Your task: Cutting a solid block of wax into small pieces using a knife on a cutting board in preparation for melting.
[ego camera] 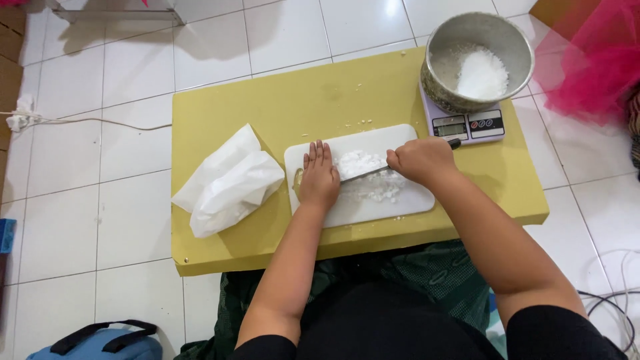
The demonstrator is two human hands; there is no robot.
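White lump point(358, 162) was being cut w/ knife point(363, 173) on cutting board point(400, 200), mid-desk near front edge; approx. half crumbled. Right hand point(421, 160) was closed on handle, left hand point(319, 177) pressed flat, empty. Bowl point(477, 60) sat on scale point(467, 125), back-right corner.

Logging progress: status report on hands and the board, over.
Right hand grips knife; left hand flat on blade. White chunks on cutting board. Nothing obstructing.

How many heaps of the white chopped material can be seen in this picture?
2. One heap lies on the cutting board under the knife; another white heap sits inside the metal bowl.
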